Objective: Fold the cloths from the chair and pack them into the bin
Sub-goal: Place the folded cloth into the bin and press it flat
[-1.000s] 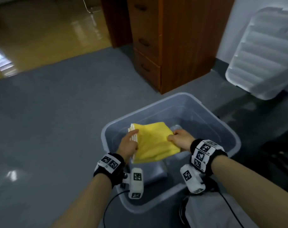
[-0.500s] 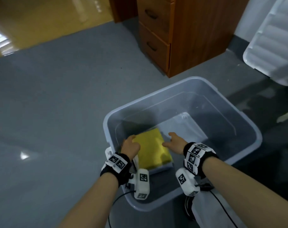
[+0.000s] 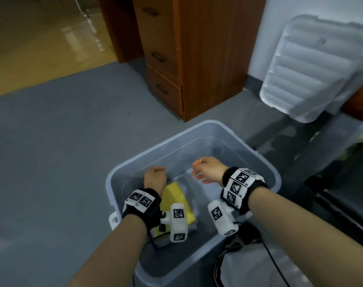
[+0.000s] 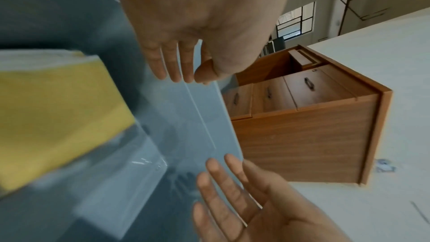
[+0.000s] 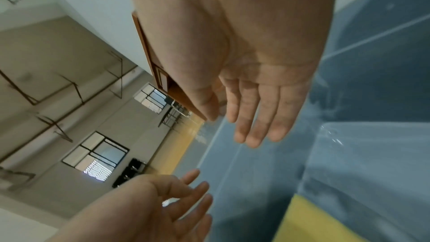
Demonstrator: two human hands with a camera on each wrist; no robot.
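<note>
A folded yellow cloth (image 3: 177, 198) lies flat in the near left part of the clear grey bin (image 3: 267, 164), on top of another folded pale cloth. It also shows in the left wrist view as a yellow cloth (image 4: 51, 117) and at the bottom of the right wrist view (image 5: 309, 224). My left hand (image 3: 155, 178) hovers above the cloth with relaxed fingers (image 4: 172, 62) and holds nothing. My right hand (image 3: 207, 170) hangs over the bin's middle, its fingers (image 5: 253, 117) straight and empty. The chair is out of view.
A wooden drawer cabinet (image 3: 186, 59) stands just behind the bin. The bin's white lid (image 3: 313, 67) leans on the wall at the right. Grey floor (image 3: 52, 152) stretches to the left. A dark object (image 3: 346, 195) sits at the right edge.
Both hands let go of the yellow cloth after lowering it into the bin, then rose and drew apart. The cloth stays in the bin.
</note>
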